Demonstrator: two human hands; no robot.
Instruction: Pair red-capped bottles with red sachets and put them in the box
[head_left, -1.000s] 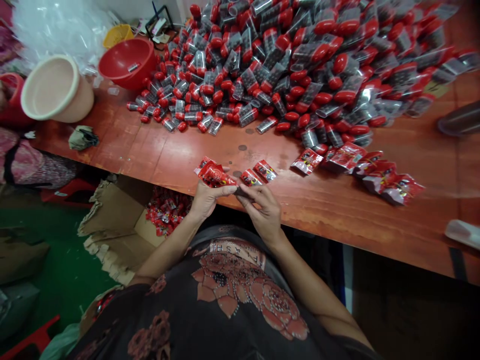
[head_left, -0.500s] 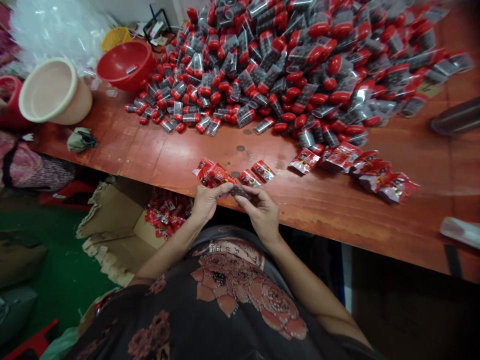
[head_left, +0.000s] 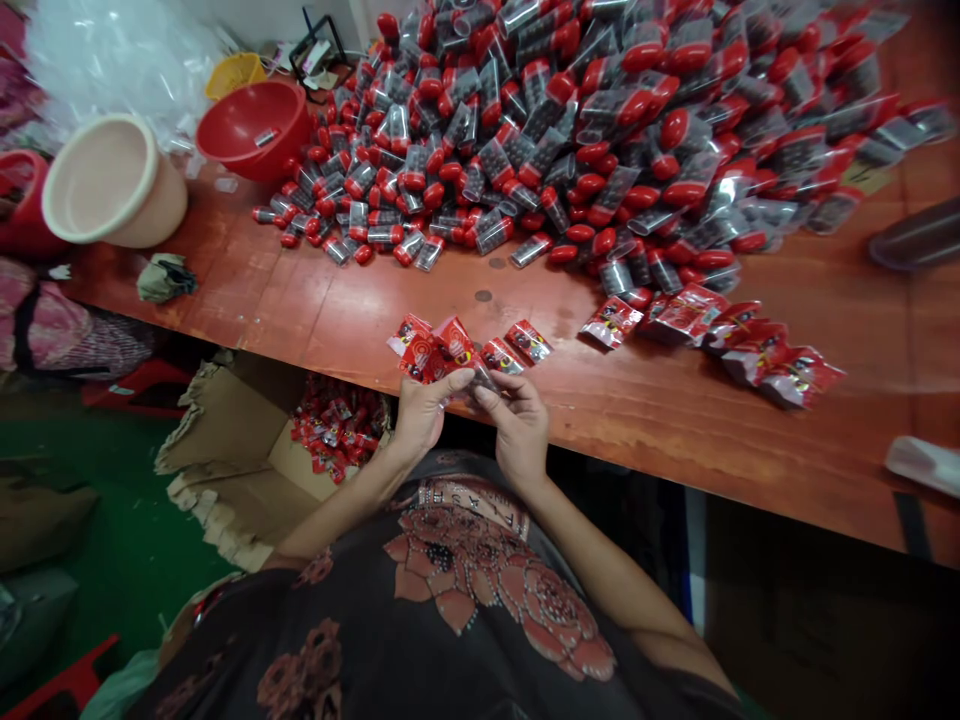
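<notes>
Both my hands meet at the table's near edge. My left hand (head_left: 421,412) is closed, its thumb pressed on a small clear container with dark contents (head_left: 484,379). A red printed packet (head_left: 453,342) shows just beyond that thumb; whether it is joined to the container I cannot tell. From the other side, my right hand (head_left: 522,428) pinches the container between thumb and fingers. Another red packet (head_left: 415,345) lies beside the left fingertips, and two more packets (head_left: 528,341) rest on the table just past the right hand.
A large heap of red-capped clear containers (head_left: 495,160) covers the back of the table (head_left: 315,310). Several red packets (head_left: 750,340) lie to the right. White tub (head_left: 154,195) and red bowl (head_left: 225,130) stand at left. An open carton (head_left: 217,420) below holds red packets.
The red packet by my left thumb now stands more upright. My right hand has shifted slightly left and down. Both hands stay at the container.
</notes>
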